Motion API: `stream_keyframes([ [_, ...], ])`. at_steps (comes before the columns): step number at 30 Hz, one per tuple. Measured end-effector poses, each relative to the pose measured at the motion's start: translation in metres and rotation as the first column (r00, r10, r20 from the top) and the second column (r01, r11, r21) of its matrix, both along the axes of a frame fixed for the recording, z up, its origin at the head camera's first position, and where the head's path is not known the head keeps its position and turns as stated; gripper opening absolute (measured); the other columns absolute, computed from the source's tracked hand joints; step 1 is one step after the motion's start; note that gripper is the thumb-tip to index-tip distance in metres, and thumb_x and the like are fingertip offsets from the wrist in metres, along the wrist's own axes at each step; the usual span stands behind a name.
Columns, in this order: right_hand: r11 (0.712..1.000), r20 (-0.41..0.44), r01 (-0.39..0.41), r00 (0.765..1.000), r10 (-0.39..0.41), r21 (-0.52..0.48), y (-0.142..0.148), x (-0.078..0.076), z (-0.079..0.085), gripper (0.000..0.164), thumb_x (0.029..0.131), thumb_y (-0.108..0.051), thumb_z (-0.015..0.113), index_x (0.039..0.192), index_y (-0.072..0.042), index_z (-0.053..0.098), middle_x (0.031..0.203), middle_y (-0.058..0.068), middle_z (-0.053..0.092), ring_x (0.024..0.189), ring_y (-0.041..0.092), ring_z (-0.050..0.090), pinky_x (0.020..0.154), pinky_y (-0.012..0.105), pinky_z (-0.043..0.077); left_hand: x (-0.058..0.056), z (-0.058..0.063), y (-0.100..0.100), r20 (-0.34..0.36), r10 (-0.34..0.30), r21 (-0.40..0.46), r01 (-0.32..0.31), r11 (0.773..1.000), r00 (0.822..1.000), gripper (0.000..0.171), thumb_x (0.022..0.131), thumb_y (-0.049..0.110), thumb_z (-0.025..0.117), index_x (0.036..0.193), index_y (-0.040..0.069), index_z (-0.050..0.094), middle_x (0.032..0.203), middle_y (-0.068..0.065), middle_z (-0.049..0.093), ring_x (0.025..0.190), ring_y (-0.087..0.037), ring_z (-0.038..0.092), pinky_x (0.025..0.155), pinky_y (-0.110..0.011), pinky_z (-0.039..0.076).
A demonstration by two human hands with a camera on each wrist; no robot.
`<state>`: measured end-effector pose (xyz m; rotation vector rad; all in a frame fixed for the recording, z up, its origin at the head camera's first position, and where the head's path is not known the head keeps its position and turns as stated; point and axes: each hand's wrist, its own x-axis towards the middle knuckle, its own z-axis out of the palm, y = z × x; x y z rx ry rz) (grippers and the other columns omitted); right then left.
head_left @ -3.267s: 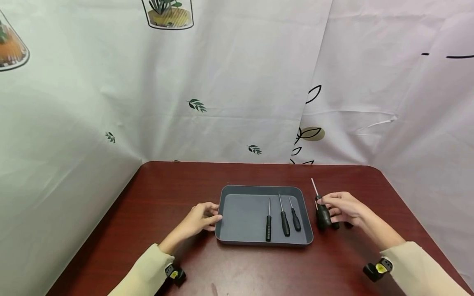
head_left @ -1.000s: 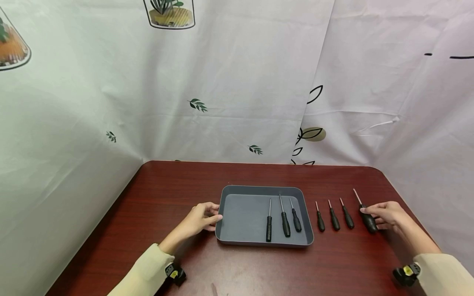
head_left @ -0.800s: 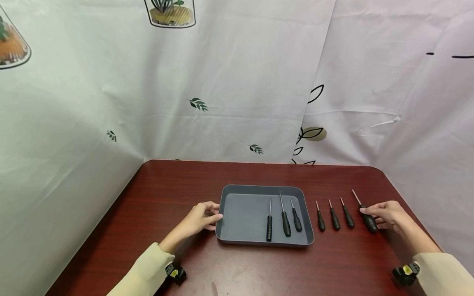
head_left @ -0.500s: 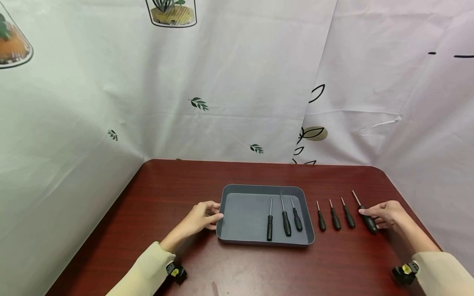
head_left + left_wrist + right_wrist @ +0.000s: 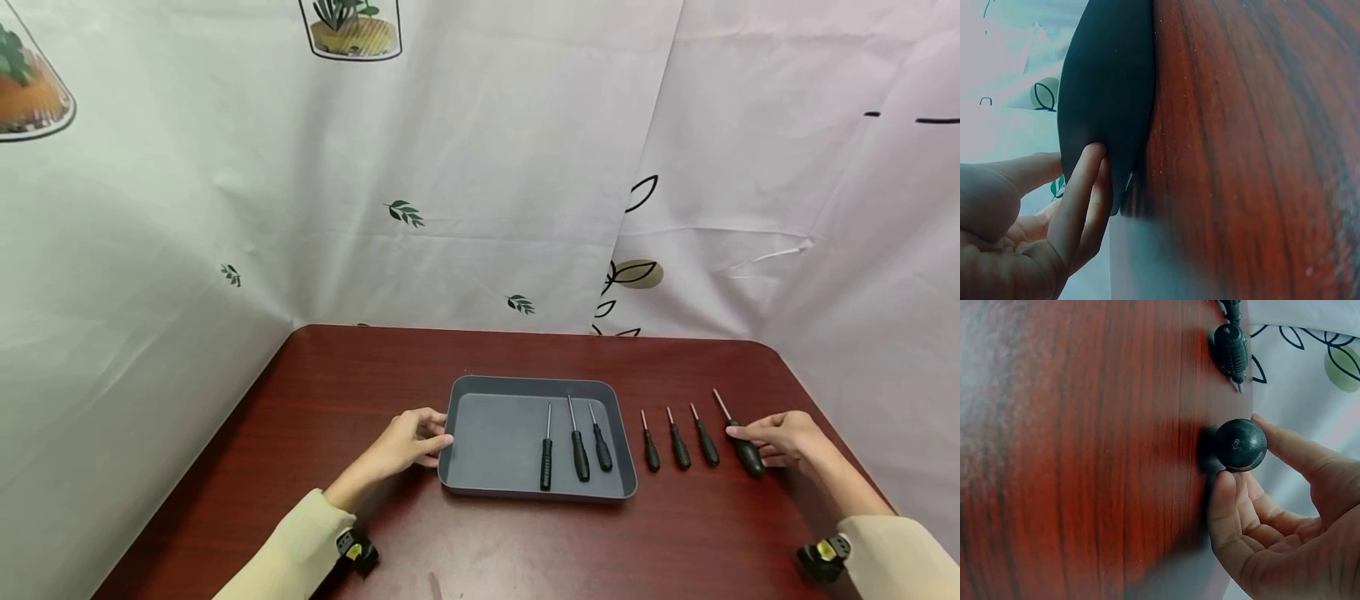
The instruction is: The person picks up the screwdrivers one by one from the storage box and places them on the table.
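Right of the tray point(image 5: 495, 450), curved right grip point(image 5: 789, 437) around the largest screwdriver point(image 5: 747, 457)

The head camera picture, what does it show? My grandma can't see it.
A right hand pinches a big screwdriver, with three smaller screwdrivers in a row to its left on a brown table. The left hand grips the left edge of a gray tray holding three more screwdrivers. White cloth with leaf pictures hangs behind.

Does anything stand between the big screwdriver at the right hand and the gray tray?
Yes: three smaller screwdrivers lie in a row on the table between the large screwdriver and the tray, whose raised wall is also in the way. Nothing visible separates the right hand from the large screwdriver, which it holds.
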<state>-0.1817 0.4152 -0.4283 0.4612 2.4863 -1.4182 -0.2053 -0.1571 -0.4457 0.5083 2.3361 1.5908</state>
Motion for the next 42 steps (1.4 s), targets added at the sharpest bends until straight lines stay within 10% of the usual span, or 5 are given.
stream_keyframes([
  [42, 0.999, -0.038, 0.031, 0.999, -0.032, -0.023, 0.008, 0.004, -0.002, 0.042, 0.092, -0.029, 0.074, 0.094, 0.011, 0.065, 0.079, 0.004, 0.065, 0.068, 0.015, 0.066, 0.065, 0.035, 0.064, -0.003, 0.025, 0.003, 0.004, -0.025, 0.025, 0.025, 0.999, 1.000, 0.032, 0.096, 0.006, 0.067, 0.117, -0.016, 0.058, 0.092, -0.028, 0.065, 0.073, -0.029, 0.069, 0.065, -0.035, 0.064],
])
